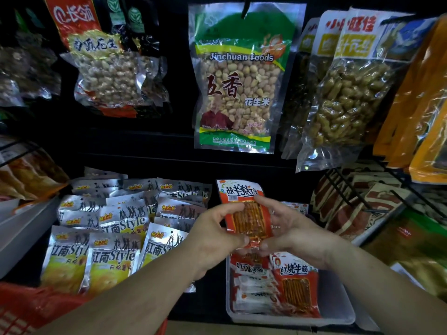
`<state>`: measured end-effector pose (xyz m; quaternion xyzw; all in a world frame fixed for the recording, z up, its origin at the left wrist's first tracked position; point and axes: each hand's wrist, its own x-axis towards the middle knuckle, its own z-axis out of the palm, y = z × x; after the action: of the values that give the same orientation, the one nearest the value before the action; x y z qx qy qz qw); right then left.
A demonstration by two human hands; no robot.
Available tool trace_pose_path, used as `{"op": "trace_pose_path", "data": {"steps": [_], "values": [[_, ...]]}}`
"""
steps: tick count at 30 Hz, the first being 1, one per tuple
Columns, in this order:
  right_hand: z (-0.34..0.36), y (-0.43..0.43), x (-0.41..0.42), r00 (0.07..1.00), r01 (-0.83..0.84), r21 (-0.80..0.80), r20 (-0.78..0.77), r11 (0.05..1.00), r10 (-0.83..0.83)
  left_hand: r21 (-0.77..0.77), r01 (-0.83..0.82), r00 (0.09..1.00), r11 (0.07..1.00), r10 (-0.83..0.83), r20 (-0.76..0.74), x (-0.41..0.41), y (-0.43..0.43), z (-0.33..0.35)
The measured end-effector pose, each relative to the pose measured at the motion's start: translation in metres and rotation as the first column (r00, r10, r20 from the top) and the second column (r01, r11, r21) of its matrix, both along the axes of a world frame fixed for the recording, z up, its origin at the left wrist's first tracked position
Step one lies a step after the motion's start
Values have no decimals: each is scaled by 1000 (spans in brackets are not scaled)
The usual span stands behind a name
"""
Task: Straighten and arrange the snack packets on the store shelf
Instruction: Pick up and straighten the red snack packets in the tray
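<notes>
A: Hands: where are they, and what do the fingers hold?

B: Both meet at centre. The left hand (pixel 212 235) pinches the red packet (pixel 246 213) along its nine o'clock edge, fingers curled over it; the right hand (pixel 290 235) grips the three o'clock edge the same way.

A: And the packet itself?

B: Held upright, just above the clear tray (pixel 338 315) at five o'clock, where more red packets (pixel 297 291) lie. Silver packets (pixel 108 226) are heaped at eight o'clock; a peanut bag (pixel 237 81) hangs at twelve.
</notes>
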<state>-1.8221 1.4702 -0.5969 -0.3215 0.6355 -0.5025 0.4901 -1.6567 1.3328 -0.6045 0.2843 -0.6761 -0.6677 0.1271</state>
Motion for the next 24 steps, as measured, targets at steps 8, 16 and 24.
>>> {"op": "trace_pose_path", "data": {"steps": [8,16,24], "values": [[-8,-13,13,952,87,15,-296,996,-79,-326,-110,994,939,113,-10,-7,2,-1],[5,-12,25,876,-229,95,-414,969,248,-103,-35,998,994,40,51,-4,4,0],[-11,-7,-9,829,163,-54,-534,985,-166,-36,22,995,999,-18,101,-2,4,-6]]}}
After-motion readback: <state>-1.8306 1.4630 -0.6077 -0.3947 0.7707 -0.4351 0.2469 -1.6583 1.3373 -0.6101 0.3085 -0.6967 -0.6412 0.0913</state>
